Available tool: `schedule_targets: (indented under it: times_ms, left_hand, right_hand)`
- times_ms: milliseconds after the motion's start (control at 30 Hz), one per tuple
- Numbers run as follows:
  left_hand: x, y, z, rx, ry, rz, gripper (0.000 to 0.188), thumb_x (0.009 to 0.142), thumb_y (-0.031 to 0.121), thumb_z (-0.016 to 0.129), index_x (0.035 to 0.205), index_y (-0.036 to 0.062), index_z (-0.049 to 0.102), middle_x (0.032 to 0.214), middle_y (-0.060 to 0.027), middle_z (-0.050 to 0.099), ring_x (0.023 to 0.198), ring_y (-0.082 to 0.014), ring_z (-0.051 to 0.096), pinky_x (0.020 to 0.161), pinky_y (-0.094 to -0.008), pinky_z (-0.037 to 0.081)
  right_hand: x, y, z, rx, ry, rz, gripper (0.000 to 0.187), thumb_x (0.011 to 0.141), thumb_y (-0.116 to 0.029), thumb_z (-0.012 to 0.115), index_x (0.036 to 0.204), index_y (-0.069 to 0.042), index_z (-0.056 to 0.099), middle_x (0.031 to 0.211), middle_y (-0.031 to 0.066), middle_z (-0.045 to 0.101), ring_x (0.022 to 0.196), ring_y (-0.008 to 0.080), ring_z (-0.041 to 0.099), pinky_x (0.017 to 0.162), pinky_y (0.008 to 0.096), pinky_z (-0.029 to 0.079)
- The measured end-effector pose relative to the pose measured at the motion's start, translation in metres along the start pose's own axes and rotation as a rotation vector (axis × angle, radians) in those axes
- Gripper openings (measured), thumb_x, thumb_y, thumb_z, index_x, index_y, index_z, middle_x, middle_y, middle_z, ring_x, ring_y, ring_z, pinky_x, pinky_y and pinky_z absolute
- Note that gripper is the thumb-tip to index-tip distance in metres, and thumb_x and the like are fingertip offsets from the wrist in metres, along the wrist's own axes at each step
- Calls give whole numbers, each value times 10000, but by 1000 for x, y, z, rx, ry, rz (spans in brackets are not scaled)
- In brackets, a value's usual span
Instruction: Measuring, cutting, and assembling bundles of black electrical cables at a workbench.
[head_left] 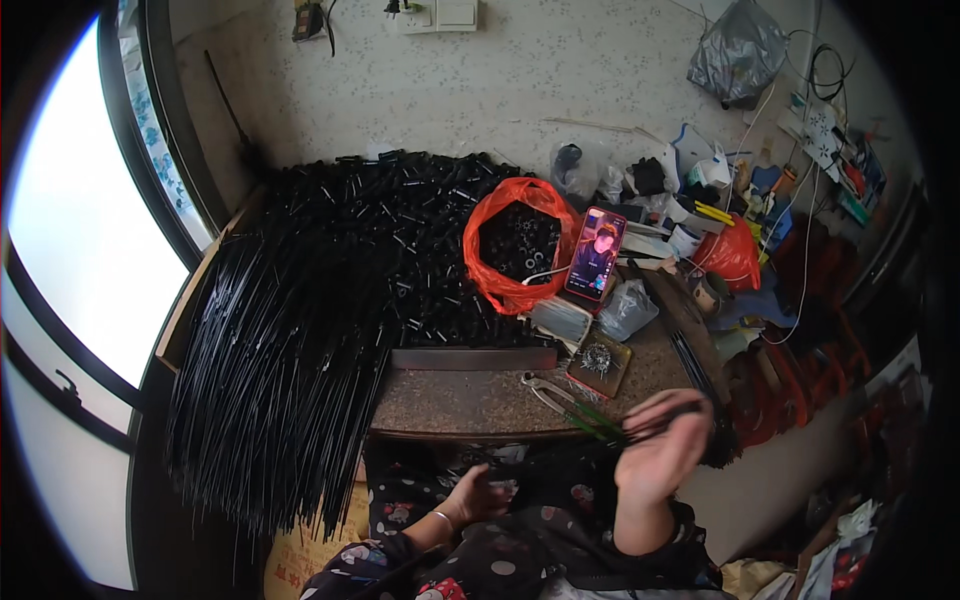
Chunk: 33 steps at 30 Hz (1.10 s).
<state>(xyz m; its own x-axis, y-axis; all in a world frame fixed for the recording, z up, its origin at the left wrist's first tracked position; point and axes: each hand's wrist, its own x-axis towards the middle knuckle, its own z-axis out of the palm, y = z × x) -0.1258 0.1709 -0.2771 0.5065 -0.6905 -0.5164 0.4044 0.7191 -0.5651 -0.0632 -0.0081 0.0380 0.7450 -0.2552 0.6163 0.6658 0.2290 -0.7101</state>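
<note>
My left hand (474, 497), with a bracelet at the wrist, is over my lap below the table's front edge. Its fingers are curled inward, and what they hold, if anything, I cannot make out. My right hand (662, 450) is raised at the table's front right edge and smeared by motion. A dark streak crosses its fingers, and the blur hides whether it is a held piece. Pliers with green handles (572, 407) lie just left of that hand. Beyond it, thin black rods (690, 362) lie along the table's right side.
Black rods (280, 380) hang over the front left edge, beside heaped black parts (400, 210). A red plastic bag (475, 245) holds small dark parts. A phone (596, 252) leans beside it. Nearer stand a shallow tin (612, 378) of metal pieces and a dark bar (474, 359). Clutter crowds the back right.
</note>
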Motion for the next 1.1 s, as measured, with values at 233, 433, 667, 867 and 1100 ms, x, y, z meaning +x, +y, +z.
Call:
schedule_targets:
  times_ms: [233,433,667,867,1100]
  left_hand:
    - [-89,-83,154,-3154,-443,-1254,340,910,295,464,858,6,636,810,-186,632,739,-305,619,689,-329,497]
    - [-126,-148,219,-2822,656,-2415,294,904,197,491,1040,-45,589,882,-139,632,837,-207,617,756,-291,472]
    - [-105,-113,210,-2960,613,-2349,124,821,26,589,934,4,636,837,-93,637,768,-171,600,691,-271,472]
    - [-146,-97,210,-2679,-52,-2022,137,749,38,641,883,9,647,721,-84,594,662,-221,541,610,-294,426]
    - [-179,-88,190,-3066,450,-2167,195,649,26,695,810,-70,639,649,-131,618,564,-189,586,512,-257,437]
  right_hand:
    - [-22,33,0,349,-405,623,194,837,-39,592,1011,28,537,922,37,551,802,75,504,727,201,420]
    - [-12,37,11,345,-452,744,213,829,-103,617,989,32,575,935,58,572,837,118,535,769,231,423]
    - [4,54,0,375,-474,672,266,797,-213,646,899,28,599,1015,157,562,927,234,569,733,292,490]
    - [-6,10,-17,492,-665,508,891,753,-171,721,1380,18,118,912,214,614,834,284,620,779,351,495]
    - [16,-2,-18,494,-1324,269,144,744,-139,700,852,-52,660,918,158,619,785,284,613,589,336,512]
